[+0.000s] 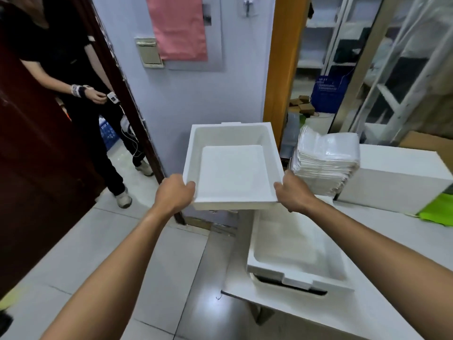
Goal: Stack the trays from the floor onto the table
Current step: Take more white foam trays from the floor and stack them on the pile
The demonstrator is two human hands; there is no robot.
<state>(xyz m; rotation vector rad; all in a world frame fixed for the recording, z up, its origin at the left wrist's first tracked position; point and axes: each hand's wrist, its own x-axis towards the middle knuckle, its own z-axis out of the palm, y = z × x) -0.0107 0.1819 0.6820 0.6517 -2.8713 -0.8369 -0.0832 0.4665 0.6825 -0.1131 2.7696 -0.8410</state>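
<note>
I hold a white rectangular tray (231, 168) in the air at the middle of the view, tilted so its inside faces me. My left hand (175, 192) grips its near left corner and my right hand (294, 192) grips its near right corner. Below and to the right, a stack of white trays (294, 253) rests on the white table (382, 303); the held tray hangs above and to the left of the stack, over the table's left edge and the floor.
A pile of clear plastic bags (326, 163) and a white box (397, 177) sit at the table's far side, with a green bag (438, 209) at right. A person in black (81, 94) stands at left by a dark door. Light tiled floor (98, 253) lies at left.
</note>
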